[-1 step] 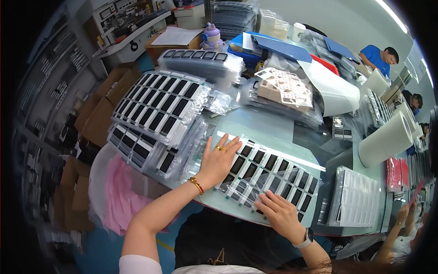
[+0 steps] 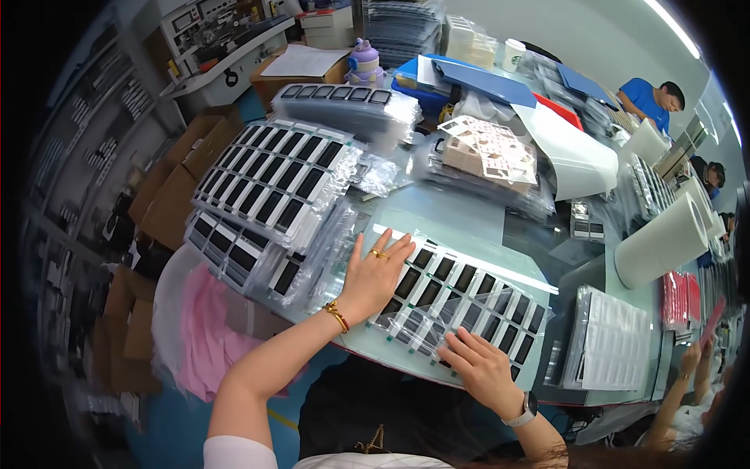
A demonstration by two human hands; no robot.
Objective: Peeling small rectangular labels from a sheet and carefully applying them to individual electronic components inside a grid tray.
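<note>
A clear tray of dark rectangular panels with white strips (image 2: 464, 277) lies on the glass-topped table in front of me. My left hand (image 2: 376, 273) rests on its left end, fingers spread, a ring on one finger. At the tray's near edge, my right hand (image 2: 480, 363) has bent fingers closed on a loose clear film (image 2: 426, 324). This film lies creased and slanting over several panels. The right thumb is mostly hidden.
Stacked trays of similar panels (image 2: 269, 176) stand at the left. Beyond are bagged stacks under printed sheets (image 2: 492, 152). White rolls (image 2: 660, 242) and a stack of pale trays (image 2: 613, 336) are at the right. Co-workers (image 2: 648, 102) sit farther along the table.
</note>
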